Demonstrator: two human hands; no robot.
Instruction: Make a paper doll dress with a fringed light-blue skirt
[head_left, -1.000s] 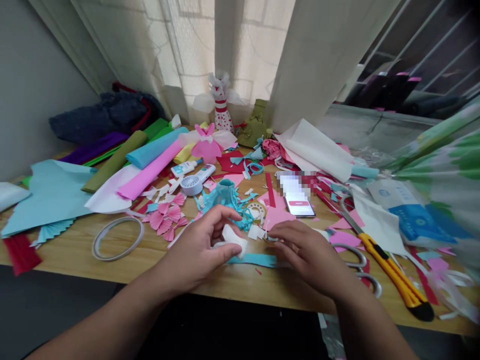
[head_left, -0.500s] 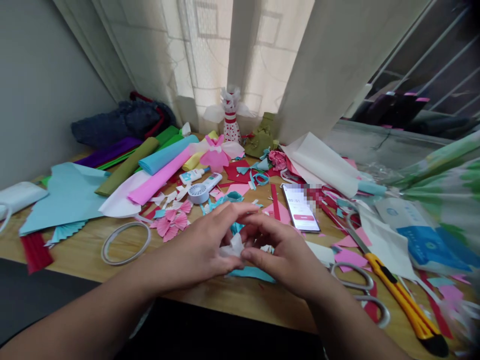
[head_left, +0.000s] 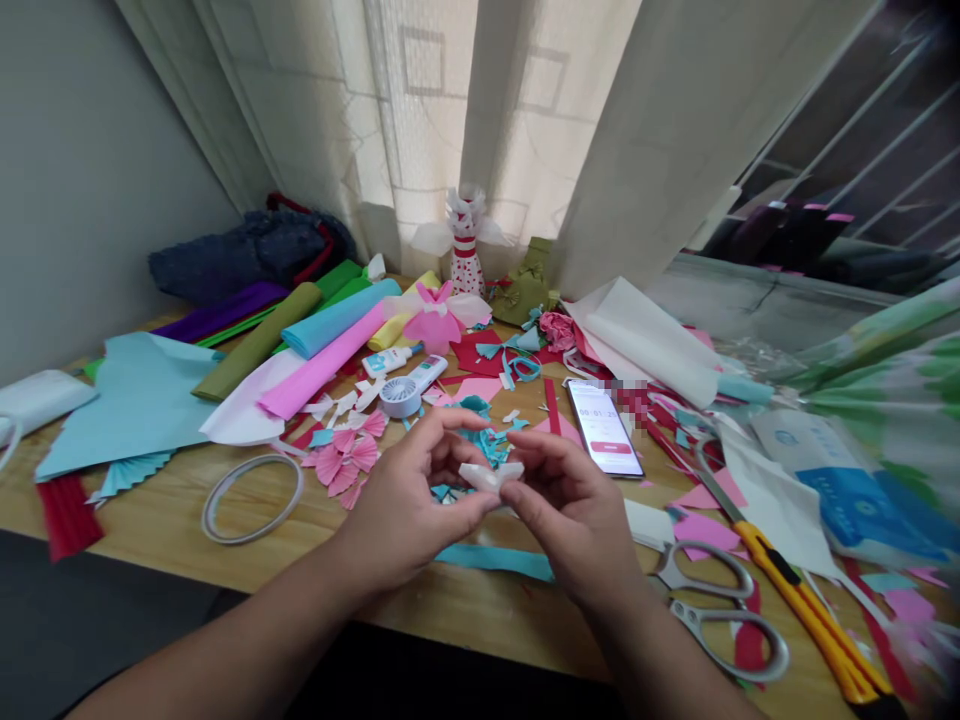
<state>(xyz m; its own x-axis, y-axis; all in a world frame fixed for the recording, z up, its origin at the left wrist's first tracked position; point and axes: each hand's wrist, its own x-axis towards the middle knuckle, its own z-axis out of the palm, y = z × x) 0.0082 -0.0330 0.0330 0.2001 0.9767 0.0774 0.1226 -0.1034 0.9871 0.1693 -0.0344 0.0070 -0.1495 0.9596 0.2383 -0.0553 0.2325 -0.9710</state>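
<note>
A small folded piece of white paper (head_left: 489,477) is pinched between my two hands, above the table's front part. My left hand (head_left: 420,480) grips its left side between thumb and fingers. Closed on the right side is my right hand (head_left: 574,500), thumb at the paper's lower edge. Beneath and behind the hands lie blue paper scraps (head_left: 491,440) and a flat blue paper strip (head_left: 495,562). To the left of my hands are pleated pink paper pieces (head_left: 346,455).
A tape roll (head_left: 253,498) lies left; scissors (head_left: 731,630) and a yellow utility knife (head_left: 817,620) lie right. Behind are a lit phone (head_left: 604,428), a small fan (head_left: 401,395), a glue bottle (head_left: 390,358), crepe paper rolls (head_left: 341,318) and a pink paper dress (head_left: 435,318).
The white paper has come up slightly and now shows spread, winged ends between my fingers. Both hands have turned a little, and my left fingers have drawn back from the right hand.
</note>
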